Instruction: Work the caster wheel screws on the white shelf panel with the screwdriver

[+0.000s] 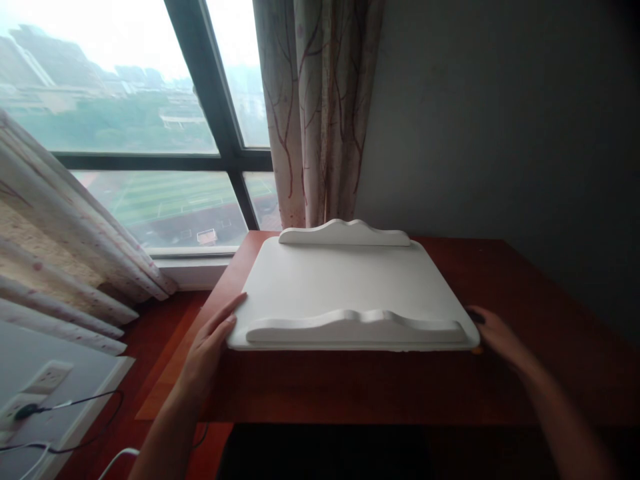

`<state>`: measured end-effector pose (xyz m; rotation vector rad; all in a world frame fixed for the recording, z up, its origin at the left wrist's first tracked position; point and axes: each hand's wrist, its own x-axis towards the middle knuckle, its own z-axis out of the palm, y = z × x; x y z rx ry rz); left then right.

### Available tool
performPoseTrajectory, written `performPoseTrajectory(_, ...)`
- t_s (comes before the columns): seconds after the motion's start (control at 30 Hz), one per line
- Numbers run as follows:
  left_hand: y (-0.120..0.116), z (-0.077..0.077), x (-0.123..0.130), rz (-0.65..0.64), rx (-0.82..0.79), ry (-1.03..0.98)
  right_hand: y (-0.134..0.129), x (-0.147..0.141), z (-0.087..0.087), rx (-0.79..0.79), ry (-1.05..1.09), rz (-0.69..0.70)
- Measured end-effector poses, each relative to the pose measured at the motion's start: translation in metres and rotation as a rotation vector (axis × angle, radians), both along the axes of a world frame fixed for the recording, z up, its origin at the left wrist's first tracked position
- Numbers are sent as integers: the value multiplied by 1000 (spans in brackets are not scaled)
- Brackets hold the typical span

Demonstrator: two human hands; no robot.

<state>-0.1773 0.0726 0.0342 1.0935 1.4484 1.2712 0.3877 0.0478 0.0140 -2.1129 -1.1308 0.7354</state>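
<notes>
A white board (345,280) with rounded corners lies on the reddish-brown wooden table, one wavy-topped rail along its far edge and another along its near edge. My left hand (213,337) grips the board's left side near the front corner, its fingertips on the edge. At the right front corner, my right hand (493,333) is closed on the board's side, with the fingertips partly hidden. A small dark patch shows by those fingers; I cannot make out what it is. A bit of orange peeks out under the same corner.
The wooden table (500,273) stands against a grey wall. To the left are a window (150,200) and patterned curtains (320,113). A wall socket (47,380) with a black plug and cables sits at the lower left, beside the red-brown floor.
</notes>
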Motion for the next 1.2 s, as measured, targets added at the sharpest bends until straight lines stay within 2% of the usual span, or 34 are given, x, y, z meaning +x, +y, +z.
performPoseTrajectory(0.17,-1,3,4,24,5,-19,1,0,2,-2,8,13)
performPoseTrajectory(0.3,0,0,3,20,-1,-26,3,4,1,-2,6,33)
performPoseTrajectory(0.6,1,-2,-2,-17,-15,-11,6,18,-12,41,-42,25)
performPoseTrajectory(0.87,4,0,-1,10,-4,30,9,31,-22,108,-98,19)
performPoseTrajectory(1.03,5,-1,-1,20,15,25,12,29,-18,168,-125,12)
performPoseTrajectory(1.2,15,12,2,29,-14,-2,19,21,-7,208,-137,59)
